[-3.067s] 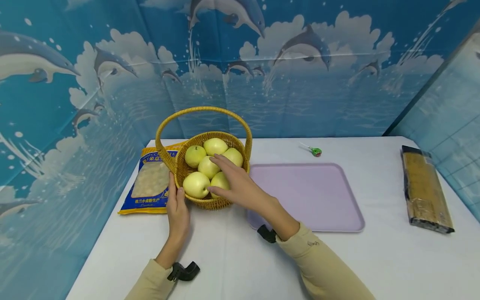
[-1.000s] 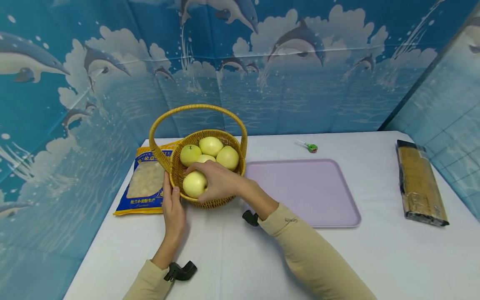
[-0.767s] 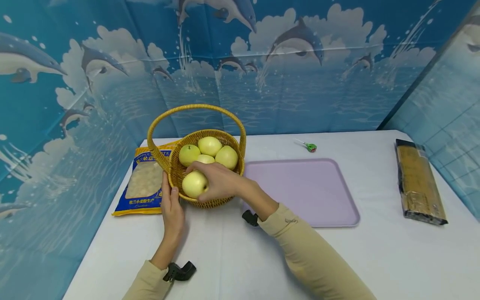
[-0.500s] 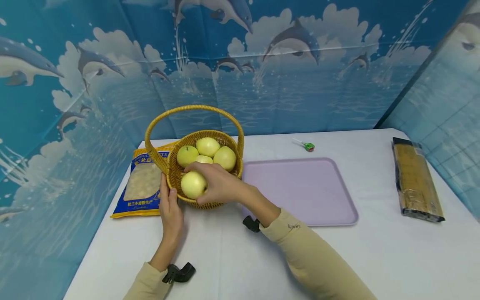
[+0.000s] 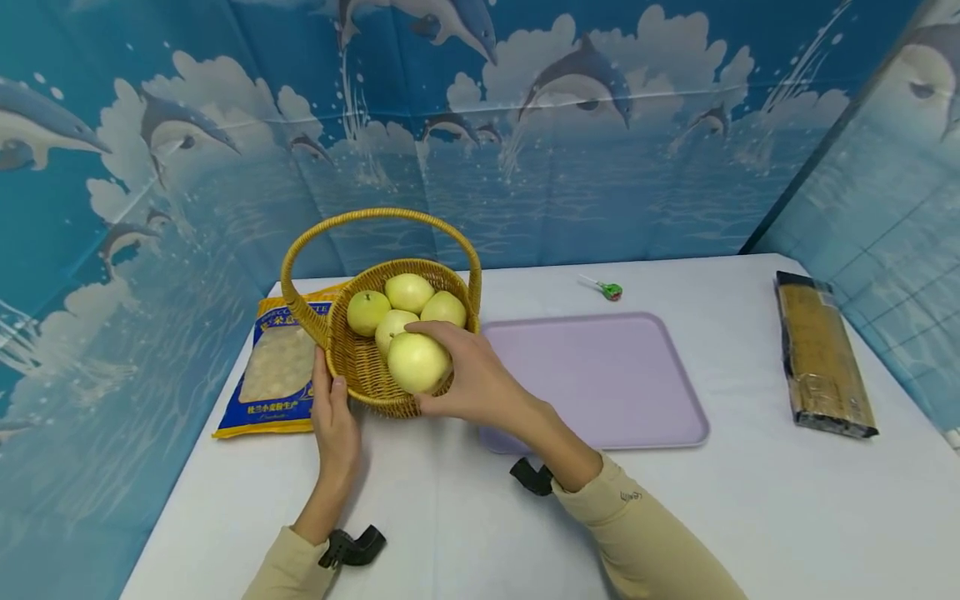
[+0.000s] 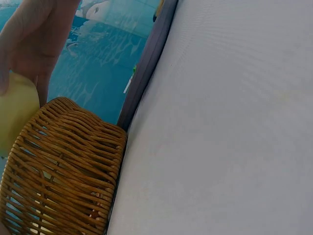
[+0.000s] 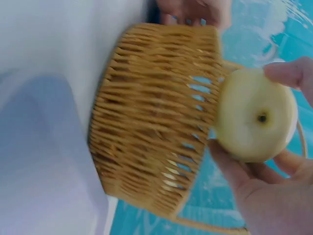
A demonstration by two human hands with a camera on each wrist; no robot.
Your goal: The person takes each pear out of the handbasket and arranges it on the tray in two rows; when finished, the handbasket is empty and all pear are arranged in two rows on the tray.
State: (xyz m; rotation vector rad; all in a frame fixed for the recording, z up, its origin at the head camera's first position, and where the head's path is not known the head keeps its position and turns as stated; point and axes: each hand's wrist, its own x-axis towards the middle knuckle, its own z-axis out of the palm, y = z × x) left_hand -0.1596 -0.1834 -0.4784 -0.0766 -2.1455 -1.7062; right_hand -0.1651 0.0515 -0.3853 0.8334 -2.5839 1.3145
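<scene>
A wicker basket (image 5: pixel 367 375) with a tall arched handle holds several yellow-green apples (image 5: pixel 408 293). My right hand (image 5: pixel 480 379) grips one apple (image 5: pixel 418 363) over the basket's front right part. In the right wrist view this held apple (image 7: pixel 257 115) shows its dark calyx, with thumb and fingers on opposite sides. My left hand (image 5: pixel 335 425) rests against the basket's left side, its fingers fairly straight along the wicker wall. The left wrist view shows the basket wall (image 6: pixel 63 166) close up and the right hand (image 6: pixel 34 44) with the apple above the rim.
A blue and yellow pasta bag (image 5: pixel 277 367) lies left of the basket, partly behind it. Right of the basket is a lilac tray (image 5: pixel 600 375). A green-wrapped lollipop (image 5: pixel 611 292) lies behind the tray, and a brown flat package (image 5: pixel 825 354) at the far right.
The right hand, earlier spread over the fruit, took hold of the front left apple and has raised it and moved right. The left hand stays against the basket.
</scene>
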